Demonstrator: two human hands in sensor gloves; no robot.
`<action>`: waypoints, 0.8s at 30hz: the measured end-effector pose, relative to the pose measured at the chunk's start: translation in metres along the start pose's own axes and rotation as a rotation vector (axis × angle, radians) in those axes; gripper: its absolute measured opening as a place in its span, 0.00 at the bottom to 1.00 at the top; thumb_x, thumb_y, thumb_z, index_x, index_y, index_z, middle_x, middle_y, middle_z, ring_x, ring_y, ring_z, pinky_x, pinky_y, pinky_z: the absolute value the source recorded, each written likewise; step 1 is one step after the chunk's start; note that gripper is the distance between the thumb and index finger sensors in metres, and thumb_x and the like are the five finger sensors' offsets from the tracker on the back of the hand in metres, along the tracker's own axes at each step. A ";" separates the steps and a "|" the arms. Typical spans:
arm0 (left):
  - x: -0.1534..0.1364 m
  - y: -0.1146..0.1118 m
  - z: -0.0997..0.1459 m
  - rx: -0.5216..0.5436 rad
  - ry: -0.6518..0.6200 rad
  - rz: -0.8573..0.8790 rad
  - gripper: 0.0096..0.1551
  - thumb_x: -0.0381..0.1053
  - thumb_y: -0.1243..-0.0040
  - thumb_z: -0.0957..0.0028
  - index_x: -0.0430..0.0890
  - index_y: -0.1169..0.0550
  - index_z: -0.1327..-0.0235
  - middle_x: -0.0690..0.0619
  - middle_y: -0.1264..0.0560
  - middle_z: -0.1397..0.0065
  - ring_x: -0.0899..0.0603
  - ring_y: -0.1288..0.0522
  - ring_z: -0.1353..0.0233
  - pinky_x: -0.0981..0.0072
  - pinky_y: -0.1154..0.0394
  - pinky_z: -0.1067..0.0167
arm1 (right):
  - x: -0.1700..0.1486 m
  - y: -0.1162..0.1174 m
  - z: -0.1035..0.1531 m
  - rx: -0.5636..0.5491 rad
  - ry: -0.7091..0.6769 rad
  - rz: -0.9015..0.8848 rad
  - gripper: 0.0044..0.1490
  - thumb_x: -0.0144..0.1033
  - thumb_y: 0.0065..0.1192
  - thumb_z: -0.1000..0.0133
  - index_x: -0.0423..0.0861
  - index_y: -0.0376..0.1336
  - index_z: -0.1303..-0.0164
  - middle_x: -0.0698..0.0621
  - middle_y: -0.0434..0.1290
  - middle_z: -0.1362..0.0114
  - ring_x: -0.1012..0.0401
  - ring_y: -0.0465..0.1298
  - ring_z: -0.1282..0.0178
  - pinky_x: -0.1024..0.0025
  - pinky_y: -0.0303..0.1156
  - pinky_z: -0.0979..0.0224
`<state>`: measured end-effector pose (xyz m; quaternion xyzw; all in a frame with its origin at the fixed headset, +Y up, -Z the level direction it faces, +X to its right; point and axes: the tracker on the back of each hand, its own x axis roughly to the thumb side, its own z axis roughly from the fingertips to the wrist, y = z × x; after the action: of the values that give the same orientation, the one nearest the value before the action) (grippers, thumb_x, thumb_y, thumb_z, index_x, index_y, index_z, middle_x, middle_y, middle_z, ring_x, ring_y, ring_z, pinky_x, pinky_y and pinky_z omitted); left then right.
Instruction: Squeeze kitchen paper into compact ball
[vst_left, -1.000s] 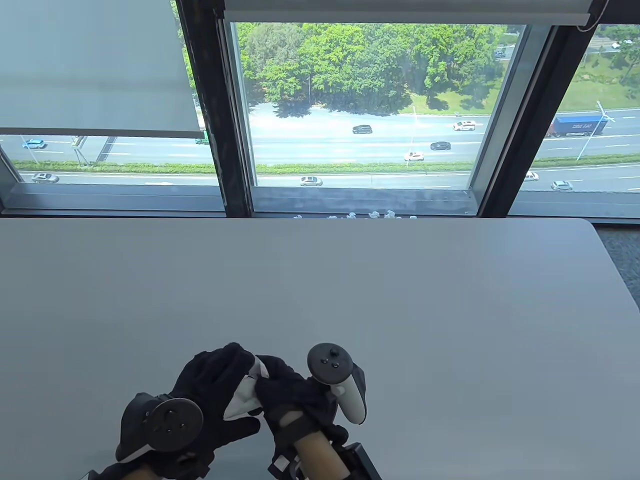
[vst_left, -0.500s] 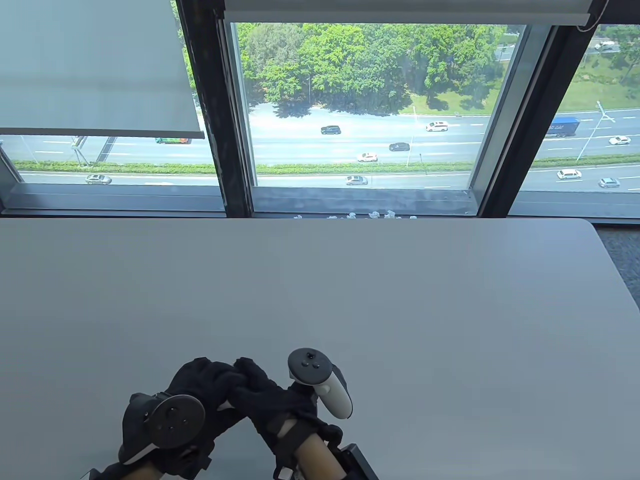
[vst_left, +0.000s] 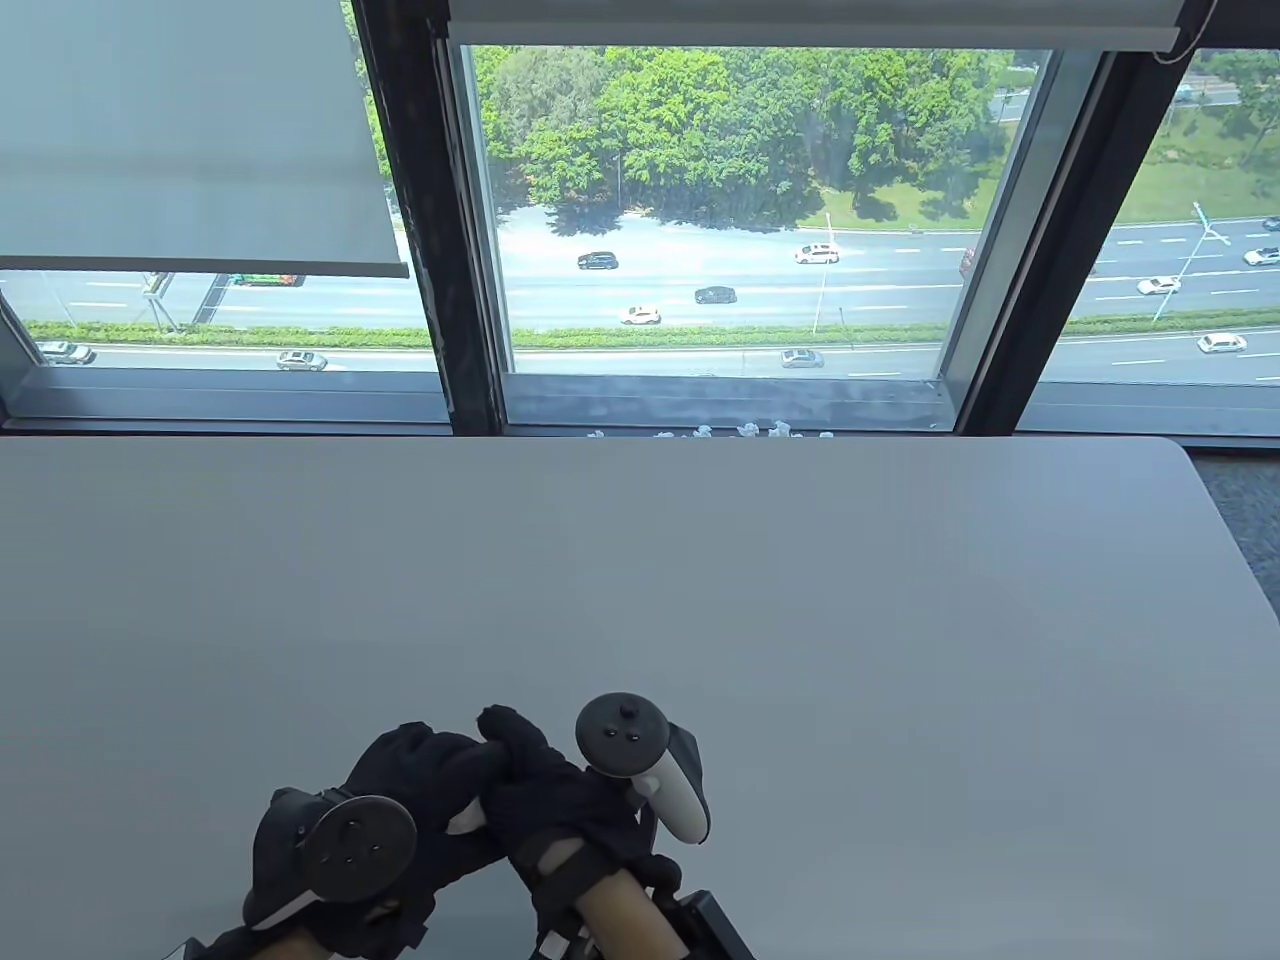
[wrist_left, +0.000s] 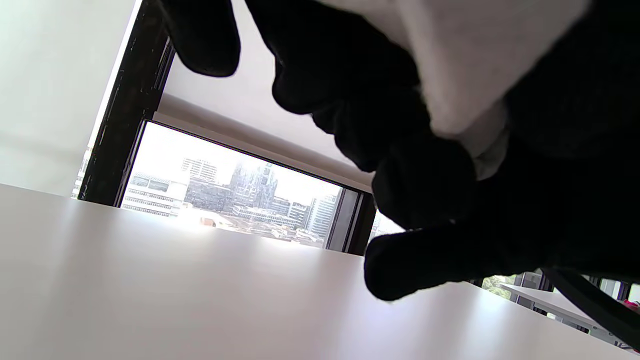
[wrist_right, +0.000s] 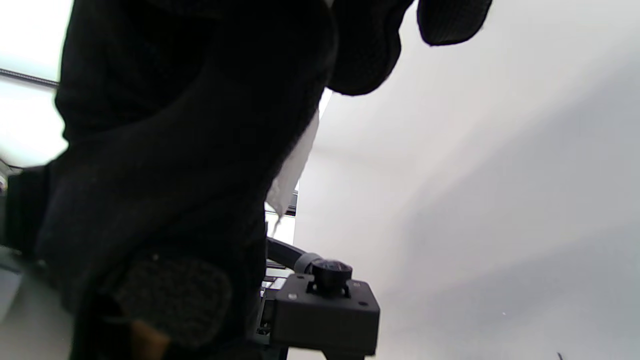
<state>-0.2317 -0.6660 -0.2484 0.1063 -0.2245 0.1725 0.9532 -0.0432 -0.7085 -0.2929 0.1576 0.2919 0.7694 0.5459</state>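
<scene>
Both black-gloved hands are cupped together at the near edge of the grey table (vst_left: 700, 560). My left hand (vst_left: 425, 775) and my right hand (vst_left: 540, 775) press the white kitchen paper (vst_left: 465, 820) between them. Only a small white sliver shows between the gloves in the table view. In the left wrist view the paper (wrist_left: 470, 65) is a white wad wrapped by black fingers (wrist_left: 425, 185). In the right wrist view a thin edge of paper (wrist_right: 295, 165) sticks out beside the glove (wrist_right: 190, 150).
Several small white paper balls (vst_left: 745, 431) lie in a row on the window sill just beyond the table's far edge. A black camera mount (wrist_right: 325, 310) sits under my right wrist. The table's rounded right corner (vst_left: 1190, 450) is at the far right.
The hands closed together around the paper, so most of the white that showed a second ago is now hidden. Both hands shifted slightly left and nearer, and the right hand rolled over the left.
</scene>
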 end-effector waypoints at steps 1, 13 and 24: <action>0.000 0.001 -0.001 -0.031 -0.013 -0.007 0.64 0.77 0.26 0.72 0.69 0.44 0.21 0.67 0.37 0.17 0.56 0.29 0.22 0.42 0.35 0.17 | -0.001 -0.001 -0.001 0.038 -0.017 -0.031 0.43 0.42 0.43 0.36 0.52 0.29 0.17 0.61 0.60 0.26 0.66 0.73 0.34 0.53 0.59 0.16; -0.003 0.006 -0.002 0.039 0.039 -0.007 0.38 0.69 0.22 0.69 0.65 0.24 0.42 0.68 0.20 0.39 0.58 0.19 0.40 0.47 0.29 0.20 | -0.006 0.011 -0.005 0.206 -0.037 -0.155 0.53 0.62 0.40 0.36 0.47 0.23 0.20 0.53 0.58 0.20 0.56 0.69 0.19 0.48 0.56 0.15; 0.001 0.000 -0.001 0.022 0.040 -0.115 0.36 0.71 0.23 0.69 0.64 0.22 0.45 0.67 0.18 0.44 0.59 0.17 0.45 0.48 0.27 0.23 | 0.000 0.009 -0.001 0.077 -0.013 0.042 0.49 0.52 0.46 0.35 0.51 0.26 0.18 0.54 0.57 0.23 0.62 0.70 0.27 0.49 0.57 0.15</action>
<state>-0.2308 -0.6651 -0.2493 0.1261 -0.1968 0.1217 0.9647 -0.0506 -0.7107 -0.2887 0.1895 0.3144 0.7678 0.5251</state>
